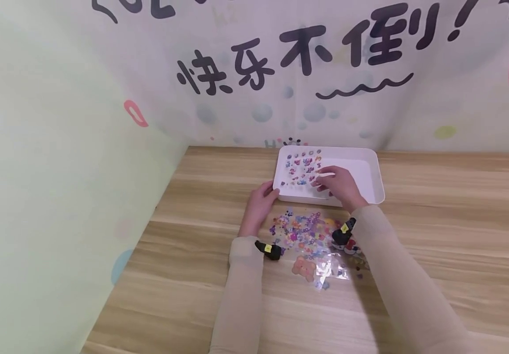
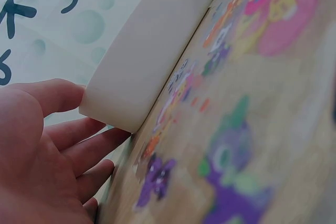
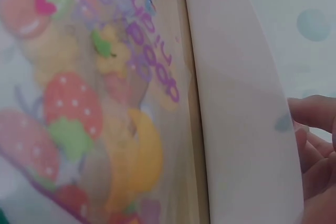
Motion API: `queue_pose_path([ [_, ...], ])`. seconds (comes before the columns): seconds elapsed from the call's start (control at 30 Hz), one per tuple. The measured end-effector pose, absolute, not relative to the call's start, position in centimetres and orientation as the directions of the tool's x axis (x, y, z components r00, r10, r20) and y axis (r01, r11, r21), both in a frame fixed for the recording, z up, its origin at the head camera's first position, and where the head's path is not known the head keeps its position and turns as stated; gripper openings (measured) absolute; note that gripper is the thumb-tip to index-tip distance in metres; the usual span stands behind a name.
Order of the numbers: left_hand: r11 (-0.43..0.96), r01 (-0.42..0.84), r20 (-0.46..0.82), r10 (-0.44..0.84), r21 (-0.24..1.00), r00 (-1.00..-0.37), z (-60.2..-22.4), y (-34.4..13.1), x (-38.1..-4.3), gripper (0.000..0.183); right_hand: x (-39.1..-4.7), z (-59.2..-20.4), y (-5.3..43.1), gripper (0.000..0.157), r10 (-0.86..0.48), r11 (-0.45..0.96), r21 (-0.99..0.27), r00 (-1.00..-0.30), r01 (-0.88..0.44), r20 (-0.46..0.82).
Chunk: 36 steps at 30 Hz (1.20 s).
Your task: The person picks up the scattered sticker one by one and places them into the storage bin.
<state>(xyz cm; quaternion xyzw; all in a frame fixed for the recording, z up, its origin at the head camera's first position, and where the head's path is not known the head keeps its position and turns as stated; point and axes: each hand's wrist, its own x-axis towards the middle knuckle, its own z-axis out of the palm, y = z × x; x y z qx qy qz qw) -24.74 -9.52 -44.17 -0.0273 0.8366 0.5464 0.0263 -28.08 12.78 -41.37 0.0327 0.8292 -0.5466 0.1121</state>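
A white shallow tray (image 1: 371, 184) stands at the back of the table. Rows of small colourful stickers (image 1: 300, 169) cover its left half. My left hand (image 1: 260, 202) grips the tray's front left corner; in the left wrist view the thumb (image 2: 58, 95) lies at the rim and the fingers sit against the outer wall. Over the tray's middle, my right hand (image 1: 340, 188) has its fingertips low beside the stickers. The right wrist view shows that hand (image 3: 317, 153) partly hidden behind the tray's wall; I cannot tell whether it pinches a sticker.
In front of the tray lies a spread of loose stickers (image 1: 300, 231), with strawberry and banana shapes among them. A pink bear sticker (image 1: 304, 268) and a shiny clear sheet (image 1: 331, 267) lie nearer me. A printed cloth (image 1: 261, 98) hangs close behind the tray.
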Motion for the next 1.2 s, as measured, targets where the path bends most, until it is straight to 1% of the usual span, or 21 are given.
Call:
queue_pose_path([
  [0.17, 0.396, -0.078, -0.074, -0.024, 0.915, -0.997, -44.26, -9.63, -24.71, 0.044, -28.32, -41.65, 12.49, 0.037, -0.071, 0.421, -0.89, -0.972, 0.175, -0.225],
  [0.4, 0.383, -0.07, -0.068, -0.017, 0.921, -0.998, -44.26, -9.71, -24.64, 0.045, -28.37, -41.7, 12.21, 0.041, -0.083, 0.479, -0.861, -0.967, 0.173, -0.24],
  [0.67, 0.38, -0.063, -0.062, -0.015, 0.923, -0.998, -44.34, -9.64, -24.59, 0.044, -28.39, -41.83, 12.04, 0.039, -0.085, 0.547, -0.819, -0.962, 0.172, -0.259],
  [0.9, 0.378, -0.076, -0.071, -0.026, 0.923, -0.997, -44.44, -9.57, -24.6, 0.044, -28.49, -42.07, 12.06, 0.038, -0.103, 0.582, -0.801, -0.964, 0.141, -0.245],
  [1.2, 0.381, -0.086, -0.085, -0.02, 0.92, -0.996, -44.34, -9.57, -24.69, 0.045, -28.52, -41.97, 12.05, 0.04, -0.103, 0.625, -0.769, -0.963, 0.134, -0.251],
])
